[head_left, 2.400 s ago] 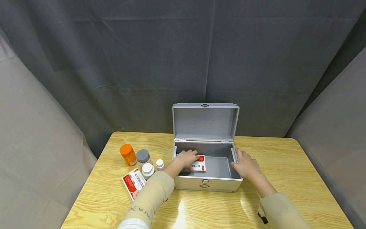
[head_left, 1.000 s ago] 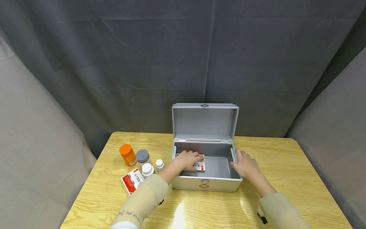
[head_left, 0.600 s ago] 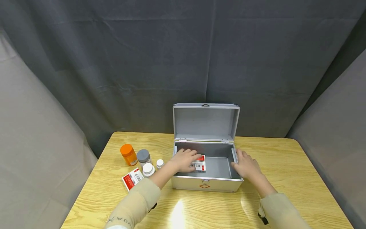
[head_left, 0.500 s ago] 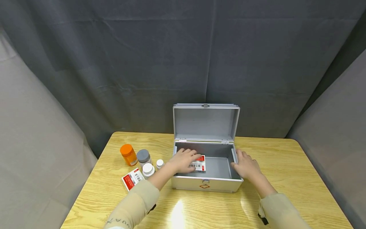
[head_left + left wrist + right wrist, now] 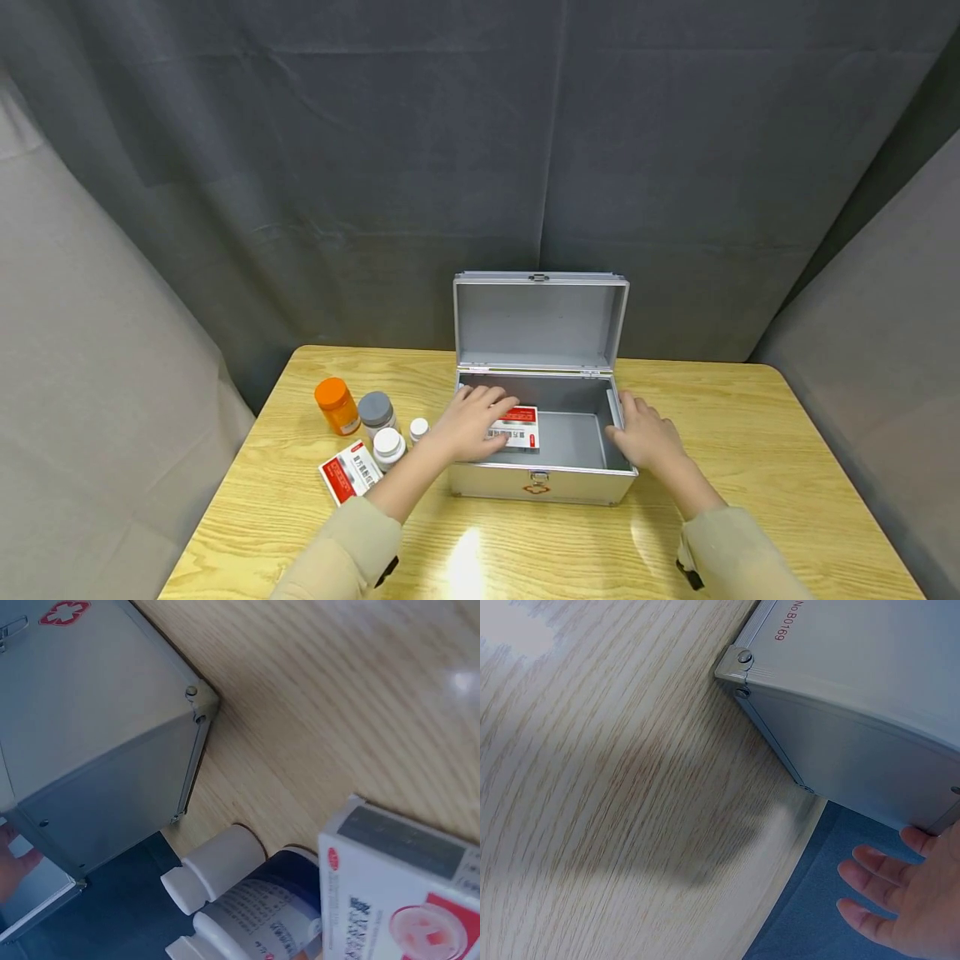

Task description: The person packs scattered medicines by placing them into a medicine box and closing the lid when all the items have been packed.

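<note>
A silver metal first-aid case (image 5: 543, 482) stands on the table with its lid raised. Inside it a red-and-white medicine box (image 5: 525, 429) lies flat at the left. My left hand (image 5: 467, 427) reaches over the case's left rim, its fingers relaxed and overlapping the left part of that box. At the other end my right hand (image 5: 647, 433) holds the right side wall, thumb inside the rim and fingers outside. In the right wrist view the fingers (image 5: 881, 889) are spread loosely beside the wall, while the thumb is hidden.
Left of the case stand an orange bottle (image 5: 337, 407), a grey-capped bottle (image 5: 376, 408) and two white-capped bottles, the larger (image 5: 388, 446) in front of the smaller (image 5: 418, 428). A second medicine box (image 5: 351, 472) lies close to my left forearm. Dark curtain hangs behind the table.
My left hand has drawn back leftward over the medicine box inside the case, uncovering more of it. The left forearm has moved left too. My right hand has stayed on the case wall.
</note>
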